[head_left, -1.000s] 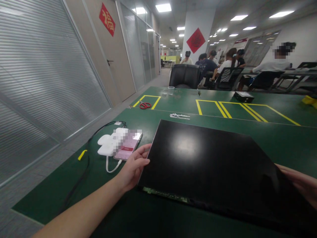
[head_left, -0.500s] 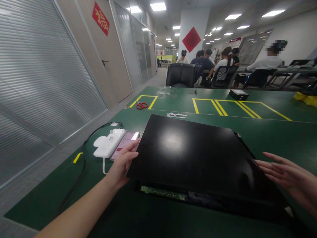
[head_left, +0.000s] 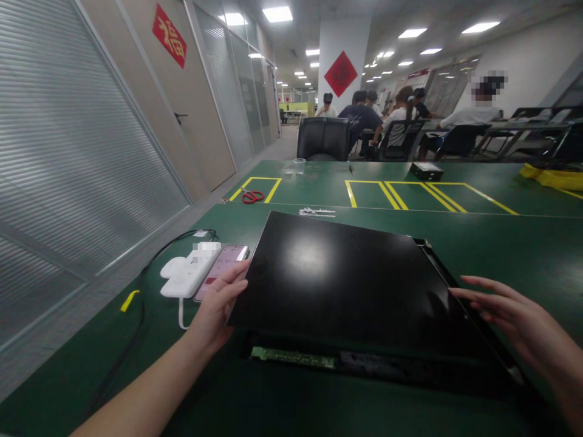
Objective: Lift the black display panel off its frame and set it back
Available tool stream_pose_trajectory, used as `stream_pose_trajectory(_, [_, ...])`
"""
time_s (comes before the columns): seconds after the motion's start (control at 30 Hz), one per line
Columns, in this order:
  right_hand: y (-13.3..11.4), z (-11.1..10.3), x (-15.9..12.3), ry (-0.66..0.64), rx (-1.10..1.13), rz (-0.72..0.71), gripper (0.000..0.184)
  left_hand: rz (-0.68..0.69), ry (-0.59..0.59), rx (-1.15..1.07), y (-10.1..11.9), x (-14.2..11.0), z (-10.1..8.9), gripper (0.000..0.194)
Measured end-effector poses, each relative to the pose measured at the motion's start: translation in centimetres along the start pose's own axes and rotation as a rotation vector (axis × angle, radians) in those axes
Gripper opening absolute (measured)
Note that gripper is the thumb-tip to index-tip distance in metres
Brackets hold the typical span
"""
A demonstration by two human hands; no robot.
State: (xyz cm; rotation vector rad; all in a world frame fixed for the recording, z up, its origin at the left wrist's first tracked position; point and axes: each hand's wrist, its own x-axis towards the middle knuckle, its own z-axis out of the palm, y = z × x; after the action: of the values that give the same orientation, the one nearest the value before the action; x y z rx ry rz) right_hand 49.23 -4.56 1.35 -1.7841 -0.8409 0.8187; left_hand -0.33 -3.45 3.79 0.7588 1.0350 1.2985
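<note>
1. Lying between the person's two hands, a glossy black panel (head_left: 337, 285) sits tilted over the worktop (head_left: 514, 249), its left edge held up.
2. The left hand (head_left: 218, 306) has that left edge gripped, thumb on the upper face.
3. The right hand (head_left: 514, 309) is loosely spread at the opposite side, palm turned towards the panel; one fingertip is right at the edge, though I can't tell from here whether it presses.
4. Beneath the panel I see a shallow black frame (head_left: 382, 367), showing along the near side and at the right; a green circuit strip (head_left: 294, 358) lies inside its near side.
5. Just past the left fingers lies a phone (head_left: 223, 267), with a white power strip (head_left: 195, 276) beside it.
6. Farther off stands a clear cup (head_left: 299, 167), too small for me to make out its contents.
7. Well to the cup's right is a black box (head_left: 427, 172), its inside hidden; red-handled scissors (head_left: 253, 196) lie left of the cup, nearer the person.
</note>
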Motion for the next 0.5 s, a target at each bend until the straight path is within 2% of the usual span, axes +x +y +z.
stream_pose_trajectory(0.1, [0.1, -0.2, 0.3, 0.028, -0.050, 0.001, 0.049, -0.008, 0.001, -0.001, -0.4, -0.1, 0.3, 0.062])
stream_pose_trajectory(0.27, [0.0, -0.8, 0.7, 0.080, -0.177, 0.009, 0.048, -0.036, -0.006, 0.006, -0.8, -0.1, 0.7, 0.058])
stream_pose_trajectory(0.5, [-1.2, -0.8, 0.2, 0.111, -0.233, 0.057, 0.047, -0.087, -0.093, -0.021, -0.8, -0.1, 1.1, 0.053])
